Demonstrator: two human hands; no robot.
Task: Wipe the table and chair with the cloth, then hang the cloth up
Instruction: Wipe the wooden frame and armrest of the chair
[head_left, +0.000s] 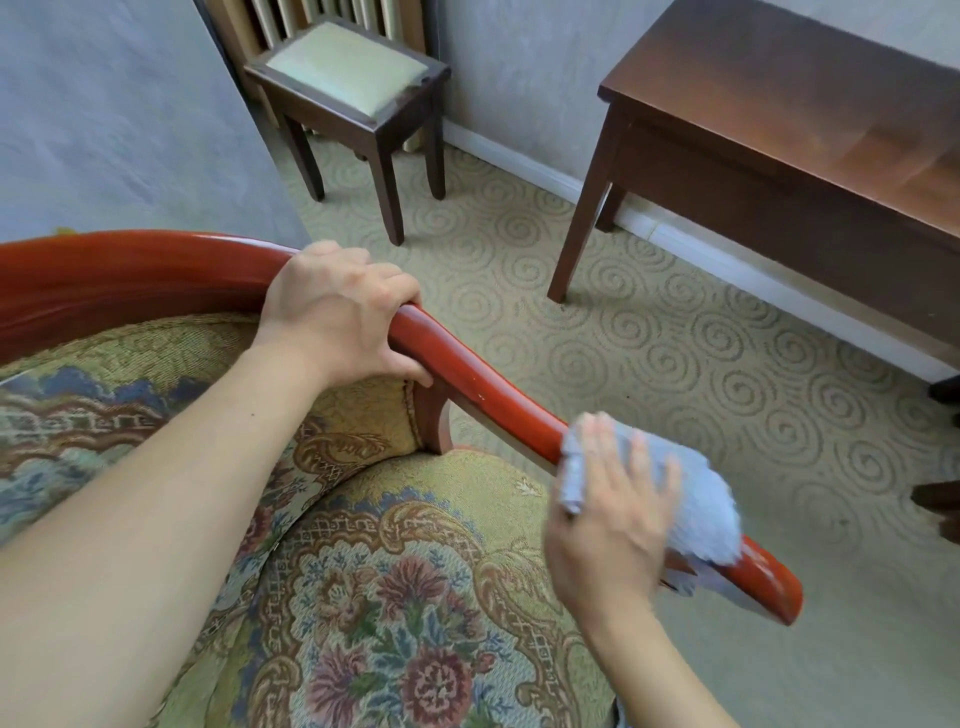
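Head view: the crumpled pale-blue cloth (691, 499) lies under the right hand (608, 525), whose flat, spread fingers (636, 462) press it around the glossy red wooden armrest (498, 395) of the floral upholstered chair (395, 597). The left hand (337, 312) has its fingers curled around the rail higher up.

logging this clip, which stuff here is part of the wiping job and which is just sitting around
In the job:
cloth, pressed on the armrest by the right hand
chair, its rail held by the left hand
table, also to be wiped

Just there:
stool in the corner
carpet
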